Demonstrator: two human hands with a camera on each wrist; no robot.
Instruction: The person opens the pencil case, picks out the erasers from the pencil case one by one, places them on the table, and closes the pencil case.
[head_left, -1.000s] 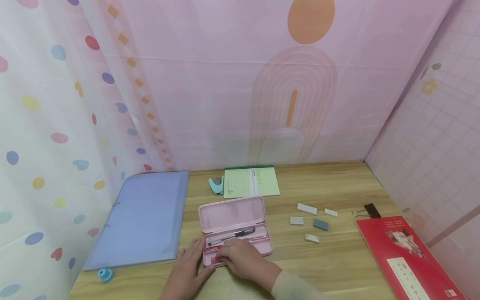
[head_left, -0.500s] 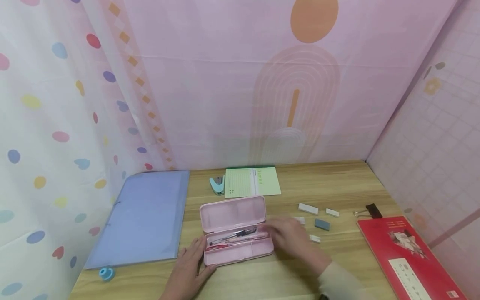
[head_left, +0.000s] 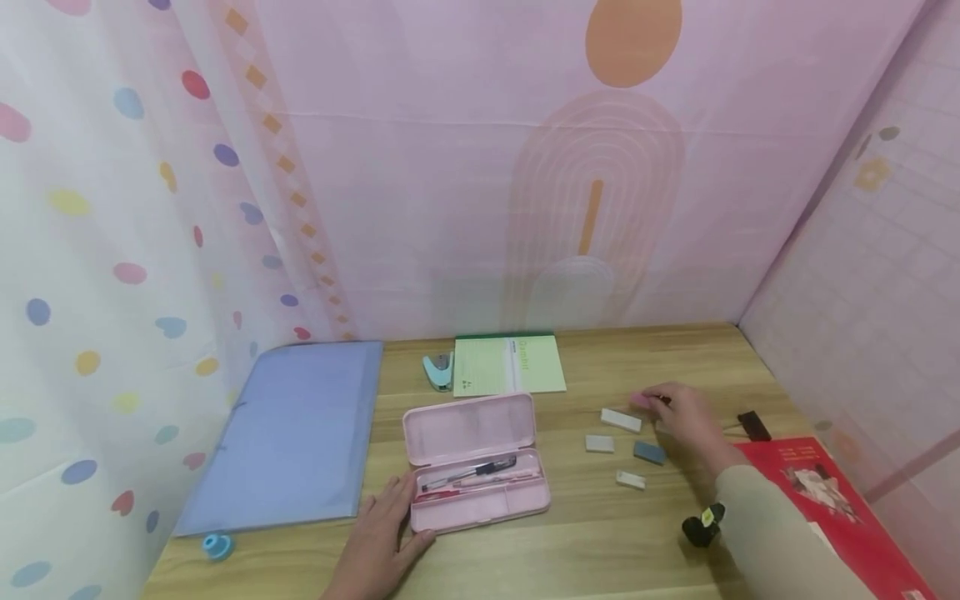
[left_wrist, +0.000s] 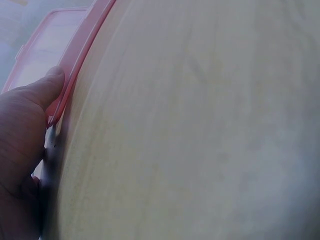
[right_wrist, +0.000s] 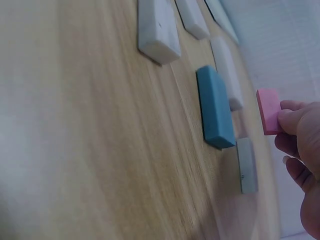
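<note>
My right hand [head_left: 686, 421] pinches a pink eraser [right_wrist: 269, 111] between thumb and fingers, just above the back of a group of erasers. Near it lie a blue eraser [right_wrist: 215, 107] and several white ones, such as a white eraser [head_left: 621, 420]. At the left end of a pink pencil case [head_left: 468, 429], my left hand [head_left: 378, 537] rests with its thumb on the front corner. The lid stands up; inside are a black-capped pen [head_left: 491, 466] and other red and pink pens. In the left wrist view the thumb [left_wrist: 47, 85] touches the case's rim.
A blue folder [head_left: 292, 442] covers the left side, with a small blue knob-like object [head_left: 217, 546] in front. A mint stapler [head_left: 438, 372] and a green notepad [head_left: 510, 365] lie at the back. To the right are a black binder clip [head_left: 753, 426] and a red book [head_left: 813, 475].
My right hand has moved out of the pencil case to the right and back, taking the pink eraser with it to the other erasers. The left hand has stayed at the case.
</note>
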